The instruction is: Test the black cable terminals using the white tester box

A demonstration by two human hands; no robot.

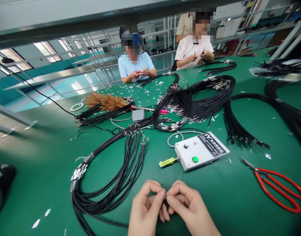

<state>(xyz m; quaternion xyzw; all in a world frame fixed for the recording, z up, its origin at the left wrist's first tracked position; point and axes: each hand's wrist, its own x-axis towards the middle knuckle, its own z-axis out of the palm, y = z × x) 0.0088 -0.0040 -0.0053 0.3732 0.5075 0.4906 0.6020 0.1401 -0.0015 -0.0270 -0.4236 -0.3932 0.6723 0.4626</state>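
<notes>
My left hand [150, 205] and my right hand [183, 205] meet at the front of the green table, thumbs and forefingers pinched tip to tip. Whatever sits between the fingertips is too small to make out. One black cable [111, 223] runs from the bundle behind my left wrist, where I lose sight of it. That looped bundle of black cables [101, 196] lies left of my hands, its stripped ends [140, 137] fanned out with bare wires. Beyond my hands rests a white control box [201, 151] with a green button and a yellow-green clip [167, 162] on its side.
Red-handled scissors [279, 186] lie at the right. Across the green table [52, 157] are more cable coils [214, 98], a brown-bristled brush [106, 102], a grey block [138, 114] and foil scraps. Two people [137, 65] sit working at the far side; another stands behind.
</notes>
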